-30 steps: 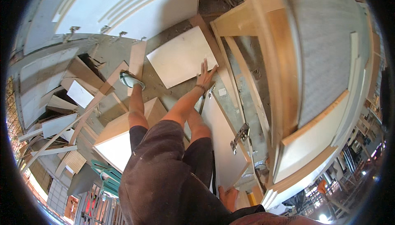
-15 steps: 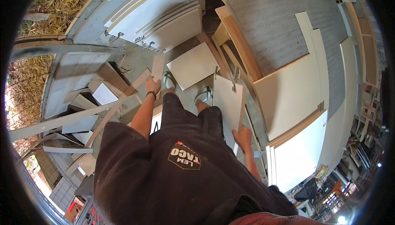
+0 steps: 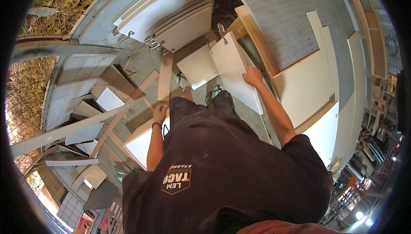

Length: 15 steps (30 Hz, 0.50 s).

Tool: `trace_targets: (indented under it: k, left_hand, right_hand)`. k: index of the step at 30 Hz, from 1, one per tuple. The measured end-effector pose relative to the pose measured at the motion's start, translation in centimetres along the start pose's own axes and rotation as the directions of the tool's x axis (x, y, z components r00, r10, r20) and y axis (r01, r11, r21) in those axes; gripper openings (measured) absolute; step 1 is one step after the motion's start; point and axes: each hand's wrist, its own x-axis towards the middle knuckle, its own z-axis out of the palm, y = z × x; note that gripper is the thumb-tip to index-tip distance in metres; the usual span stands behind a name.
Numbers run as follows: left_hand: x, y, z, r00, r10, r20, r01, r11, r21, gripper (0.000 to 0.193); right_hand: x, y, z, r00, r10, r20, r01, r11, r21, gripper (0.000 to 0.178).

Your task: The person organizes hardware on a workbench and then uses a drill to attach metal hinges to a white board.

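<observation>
White panel [image 3: 234, 69], one; two hinges [image 3: 221, 34] on edge; right hand [image 3: 252, 77] gripping.

Pretty scruffy in here, tbh: bare dusty concrete floor [image 3: 144, 62], a low pale-grey wall [image 3: 72, 92] along the left, and daylit dry yellow straw [image 3: 68, 3] just past it. There's a wooden cabinet-type frame [image 3: 376, 41] over by the right edge. Lower right goes kinda dim and cluttered, with a couple of bright white lights [image 3: 358, 215] glaring out.
</observation>
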Motion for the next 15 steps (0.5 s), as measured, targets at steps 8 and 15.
trace_targets:
  k: [8, 15]
  left_hand:
    - [-6.4, -11.6, -2.6, 0.962, -0.273, -0.012, 0.273, 0.962, -0.018, 0.040]
    - [-3.7, -13.6, -4.9, 0.960, -0.267, 0.082, 0.256, 0.959, 0.124, 0.042]
  right_hand:
    - [9.2, -3.4, -0.4, 0.998, -0.057, 0.036, 0.058, 0.997, -0.042, 0.037]
    - [14.0, -1.2, 0.4, 0.997, 0.050, 0.062, -0.050, 0.999, -0.003, 0.040]
